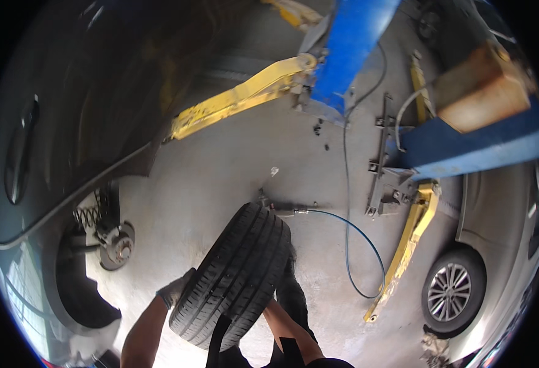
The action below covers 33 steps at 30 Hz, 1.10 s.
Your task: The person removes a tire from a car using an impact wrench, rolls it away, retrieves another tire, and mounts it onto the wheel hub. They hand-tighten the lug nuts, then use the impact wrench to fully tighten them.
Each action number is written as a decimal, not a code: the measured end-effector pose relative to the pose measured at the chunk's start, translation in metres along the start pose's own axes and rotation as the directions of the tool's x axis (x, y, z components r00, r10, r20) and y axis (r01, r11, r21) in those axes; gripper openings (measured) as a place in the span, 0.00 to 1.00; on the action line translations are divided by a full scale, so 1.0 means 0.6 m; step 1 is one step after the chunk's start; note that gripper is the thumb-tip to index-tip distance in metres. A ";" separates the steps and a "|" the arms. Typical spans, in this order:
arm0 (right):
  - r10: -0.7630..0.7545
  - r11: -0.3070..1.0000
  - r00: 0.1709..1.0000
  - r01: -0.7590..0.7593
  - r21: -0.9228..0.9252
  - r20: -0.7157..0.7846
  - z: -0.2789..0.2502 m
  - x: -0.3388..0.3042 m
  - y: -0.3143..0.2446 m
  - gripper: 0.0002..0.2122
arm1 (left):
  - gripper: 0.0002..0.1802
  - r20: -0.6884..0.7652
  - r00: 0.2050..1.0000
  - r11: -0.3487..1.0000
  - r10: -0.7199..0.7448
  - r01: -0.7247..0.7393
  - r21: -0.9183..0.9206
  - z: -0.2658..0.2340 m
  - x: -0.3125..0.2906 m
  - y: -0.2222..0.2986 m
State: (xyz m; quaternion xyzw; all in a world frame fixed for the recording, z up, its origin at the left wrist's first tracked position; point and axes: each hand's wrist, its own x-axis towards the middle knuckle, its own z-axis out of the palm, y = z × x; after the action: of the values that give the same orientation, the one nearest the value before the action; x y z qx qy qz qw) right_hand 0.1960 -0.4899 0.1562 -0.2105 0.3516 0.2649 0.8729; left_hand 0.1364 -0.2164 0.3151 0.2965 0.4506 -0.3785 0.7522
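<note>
A black tire (236, 270) with a grooved tread stands on edge, tilted, close in front of my body. My left hand (178, 288), in a grey glove, presses on its left side with the fingers partly hidden behind the rubber. From the lower edge my right forearm (291, 328) reaches up to the tire's right side; that hand is hidden behind it. Just past the tire's top lies a dark tool (279, 210) on the floor, partly covered, joined to a blue hose (358, 230). Left of the tire, a bare brake disc (119, 246) and a coil spring (87, 216) show in a dark car's wheel arch.
The dark car body (67, 122) overhangs the left side. A yellow lift arm (239, 98) reaches under it from a blue post (355, 55). Another yellow arm (404, 245) lies at right, near a silver car's wheel (452, 291). A black cable (346, 172) crosses the floor.
</note>
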 end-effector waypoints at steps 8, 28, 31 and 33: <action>-0.207 0.978 0.978 0.207 -0.031 0.012 0.132 -0.004 -0.235 0.29 | 0.36 0.187 0.974 0.979 0.131 -0.157 0.132 0.231 -0.048 0.154; -0.589 0.419 0.807 0.272 -0.866 -0.032 0.444 0.410 -1.027 0.33 | 0.31 0.408 0.892 0.916 0.194 -0.015 -0.402 0.772 0.572 0.509; -0.574 0.335 0.816 0.155 -0.929 -0.071 0.479 0.446 -1.136 0.33 | 0.39 0.382 0.867 0.947 0.321 -0.297 -0.122 0.815 0.590 0.564; -0.553 0.294 0.827 0.085 -0.952 -0.097 0.489 0.439 -1.187 0.34 | 0.50 0.199 0.807 0.708 0.556 -0.586 0.395 0.877 0.535 0.588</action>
State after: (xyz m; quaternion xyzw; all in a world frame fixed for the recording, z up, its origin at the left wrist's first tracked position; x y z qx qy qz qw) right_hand 0.9393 -0.7936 0.2890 -0.7778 0.2655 0.1782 0.5410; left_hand 0.7688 -0.5383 0.2826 0.5696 0.2148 -0.2280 0.7599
